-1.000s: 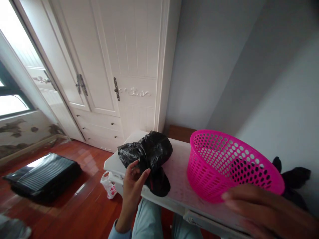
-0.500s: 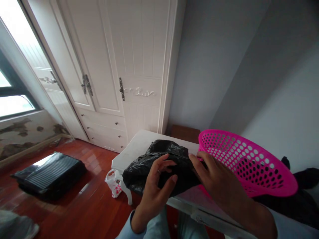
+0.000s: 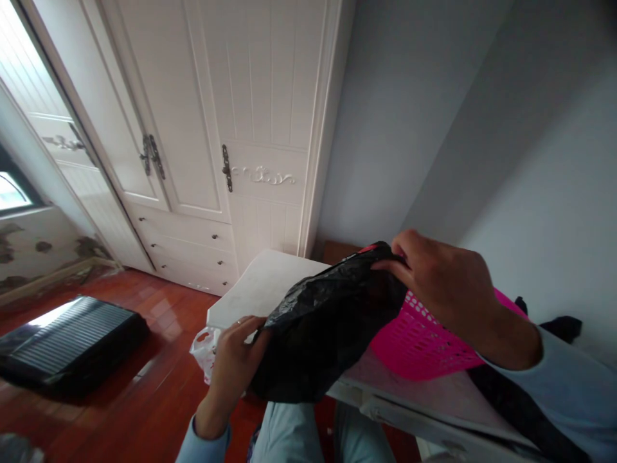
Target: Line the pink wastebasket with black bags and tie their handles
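Note:
A black plastic bag [image 3: 322,328] is stretched between my hands, above the near edge of the white table [image 3: 263,280]. My left hand [image 3: 238,360] pinches its lower left edge between thumb and fingers. Higher up, my right hand [image 3: 436,280] grips the upper right corner, thumb toward the bag. A bit of red shows along the bag's top edge near that corner. Behind my right forearm stands a pink perforated plastic basket [image 3: 424,344], partly covered by the arm and the bag.
A white wardrobe [image 3: 270,96] with drawers rises behind the table. On the red wooden floor at the left lies a black ridged suitcase [image 3: 72,344]. A white plastic carrier bag [image 3: 205,354] hangs by the table's left end. Dark cloth [image 3: 520,405] lies at the right.
My hands have moved apart, the left down and leftward, the right upward. Both now grip the black bag's edges, and it is spread wider. The basket appears lower and more hidden.

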A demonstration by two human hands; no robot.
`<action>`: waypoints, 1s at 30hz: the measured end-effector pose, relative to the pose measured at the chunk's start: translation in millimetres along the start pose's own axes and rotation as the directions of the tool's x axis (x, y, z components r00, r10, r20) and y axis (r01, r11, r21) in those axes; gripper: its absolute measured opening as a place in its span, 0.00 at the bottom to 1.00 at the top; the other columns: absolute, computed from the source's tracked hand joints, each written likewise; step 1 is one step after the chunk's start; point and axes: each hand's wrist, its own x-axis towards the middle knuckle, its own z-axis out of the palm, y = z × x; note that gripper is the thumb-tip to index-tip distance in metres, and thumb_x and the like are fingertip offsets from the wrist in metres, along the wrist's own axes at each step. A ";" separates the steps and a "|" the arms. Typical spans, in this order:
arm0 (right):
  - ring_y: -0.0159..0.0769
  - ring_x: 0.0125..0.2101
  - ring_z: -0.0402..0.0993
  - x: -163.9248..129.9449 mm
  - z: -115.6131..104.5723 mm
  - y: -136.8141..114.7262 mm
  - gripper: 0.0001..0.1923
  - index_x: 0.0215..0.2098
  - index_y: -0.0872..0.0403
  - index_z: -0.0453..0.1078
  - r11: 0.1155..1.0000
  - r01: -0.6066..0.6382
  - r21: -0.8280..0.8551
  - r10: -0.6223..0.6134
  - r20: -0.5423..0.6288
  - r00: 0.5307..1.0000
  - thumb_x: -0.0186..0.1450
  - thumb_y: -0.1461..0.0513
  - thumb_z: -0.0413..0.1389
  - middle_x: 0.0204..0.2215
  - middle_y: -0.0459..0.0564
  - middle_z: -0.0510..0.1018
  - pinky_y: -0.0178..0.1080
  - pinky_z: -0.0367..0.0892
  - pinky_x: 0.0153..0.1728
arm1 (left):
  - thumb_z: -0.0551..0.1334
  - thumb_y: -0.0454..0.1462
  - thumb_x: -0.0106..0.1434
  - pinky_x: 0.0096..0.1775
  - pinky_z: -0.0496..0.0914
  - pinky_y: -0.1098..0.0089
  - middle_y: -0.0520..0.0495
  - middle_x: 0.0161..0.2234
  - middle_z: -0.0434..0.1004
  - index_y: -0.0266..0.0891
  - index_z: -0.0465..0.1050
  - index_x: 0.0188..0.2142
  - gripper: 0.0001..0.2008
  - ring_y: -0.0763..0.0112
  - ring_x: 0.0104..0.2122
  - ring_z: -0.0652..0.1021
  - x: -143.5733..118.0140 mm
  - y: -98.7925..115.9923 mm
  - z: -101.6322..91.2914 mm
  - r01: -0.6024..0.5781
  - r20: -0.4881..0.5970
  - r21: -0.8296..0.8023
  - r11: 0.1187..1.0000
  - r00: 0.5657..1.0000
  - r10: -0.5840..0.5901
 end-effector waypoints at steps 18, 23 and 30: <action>0.49 0.46 0.79 -34.9 67.2 -72.2 0.20 0.58 0.58 0.68 0.907 -0.172 0.385 -0.065 0.531 0.845 0.67 0.65 0.53 0.46 0.59 0.81 0.44 0.73 0.44 | 0.69 0.58 0.57 0.19 0.59 0.74 0.52 0.15 0.63 0.38 0.71 0.16 0.29 0.76 0.17 0.60 -14.5 66.9 -31.4 0.208 -0.040 -0.574 0.792 0.959 -0.281; 0.46 0.52 0.78 0.9 41.2 -37.1 0.24 0.54 0.56 0.73 0.716 -0.270 0.644 0.029 0.358 0.933 0.61 0.71 0.53 0.52 0.56 0.80 0.48 0.71 0.56 | 0.72 0.49 0.57 0.17 0.58 0.76 0.56 0.17 0.64 0.40 0.72 0.21 0.19 0.77 0.18 0.61 -19.0 68.3 -61.4 0.276 -0.252 -0.546 0.791 0.846 -0.470; 0.24 0.26 0.77 86.4 -38.6 14.4 0.14 0.47 0.67 0.74 0.146 -0.540 0.829 0.179 0.515 0.838 0.68 0.73 0.49 0.25 0.44 0.77 0.27 0.70 0.31 | 0.72 0.45 0.58 0.21 0.61 0.77 0.55 0.24 0.74 0.41 0.79 0.32 0.10 0.76 0.23 0.69 19.3 108.2 -59.2 0.164 -0.082 -0.522 0.837 0.967 -0.241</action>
